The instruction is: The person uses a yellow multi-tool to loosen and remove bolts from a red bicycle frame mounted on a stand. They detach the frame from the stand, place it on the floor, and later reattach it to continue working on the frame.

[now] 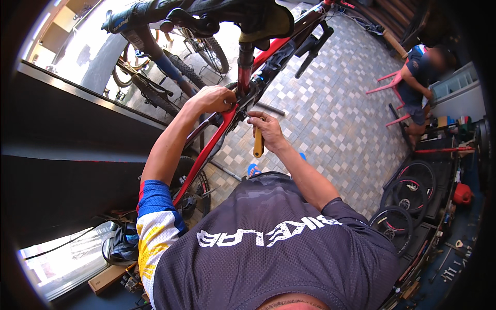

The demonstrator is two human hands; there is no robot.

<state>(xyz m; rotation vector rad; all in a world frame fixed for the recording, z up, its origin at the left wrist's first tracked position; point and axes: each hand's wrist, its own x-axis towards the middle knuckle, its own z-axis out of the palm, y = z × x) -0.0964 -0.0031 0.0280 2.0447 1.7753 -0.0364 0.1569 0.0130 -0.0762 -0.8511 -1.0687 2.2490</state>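
Note:
A red and black bicycle frame (211, 143) hangs in front of me, with its dark seatpost (245, 64) rising to the saddle. My left hand (217, 99) is at the frame junction just below the seatpost. Its fingers are curled in against the frame, and what they may grip is hidden. On the right of the same junction, my right hand (267, 130) is closed around a yellow-handled tool (258, 145). The handle points down toward me. The tool's working end is too small to make out beside the frame.
A repair stand arm (165, 67) reaches in from the upper left. Other bicycles (204, 54) stand beyond it. A seated person (421, 77) is at the right on a red chair (397, 82). Loose wheels (392, 227) lie lower right, near hanging wrenches (452, 269).

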